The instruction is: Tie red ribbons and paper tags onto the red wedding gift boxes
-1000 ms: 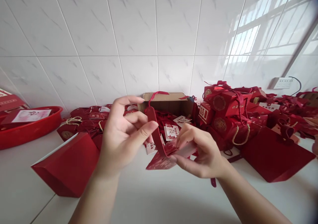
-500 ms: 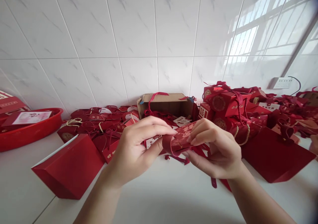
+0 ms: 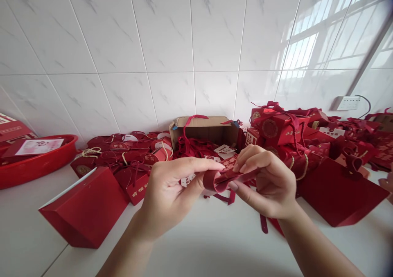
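A small red patterned box [image 3: 227, 174] is held up over the white table, between my two hands. My left hand [image 3: 173, 193] pinches a looped red strap [image 3: 210, 181] at the box's near left end. Closed around the right part of the box is my right hand [image 3: 268, 183], its thumb beneath and its fingers on top. Behind the hands, an open cardboard box [image 3: 201, 122] holds a heap of red ribbons [image 3: 193, 148].
Left on the white table [image 3: 190, 252] are a plain red box [image 3: 84, 207], small red boxes [image 3: 135, 183] and a red basin [image 3: 37, 164]. Stacked red gift boxes [image 3: 278, 131] and a large red bag [image 3: 340, 193] stand right. Part of another person's hand [image 3: 387, 187] shows at the right edge.
The held box has tilted, showing more of its near edge. My left index finger has straightened over the strap, and my right thumb has come up toward the box's near edge.
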